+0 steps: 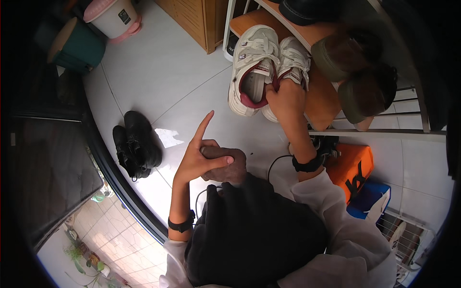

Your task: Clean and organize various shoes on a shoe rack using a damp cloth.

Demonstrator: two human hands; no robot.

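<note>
My left hand (201, 156) grips a brown cloth (227, 165), folded or bunched, between thumb and curled fingers, with its index finger pointing out. At the upper right my right hand (287, 99) holds a pair of white lace-up sneakers (256, 54) with dark red linings. Its fingers reach into the heel opening of the right-hand shoe, and its thumb side lies against the inner edge of the other. The sneakers are at the left end of a wooden shoe rack shelf (320, 104), heels jutting over the floor; whether they rest on it cannot be told.
Black shoes (138, 142) stand on the tiled floor by the door sill. Other footwear (342, 57) fills the rack. Beside it are an orange bag (351, 165), a blue box or bag (369, 198) and a wire basket (407, 234). Two bins (113, 21) stand at upper left.
</note>
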